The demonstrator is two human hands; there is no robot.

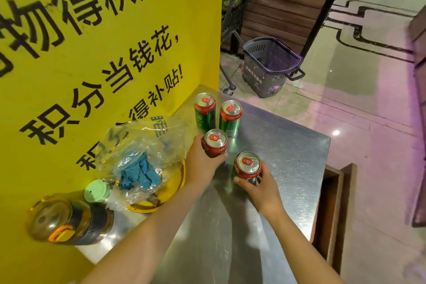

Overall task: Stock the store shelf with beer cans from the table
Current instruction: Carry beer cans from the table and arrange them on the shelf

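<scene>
Left hand (200,161) grips one can (215,143); right hand (260,185) grips another (248,165), mid-table (288,157); two cans (217,113) wait near the far corner; lift both straight up, upright.

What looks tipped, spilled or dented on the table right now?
Nothing stands out. All four cans stand upright: left hand grips one can, right hand another, two more wait behind. No spill shows on the steel table.
</scene>
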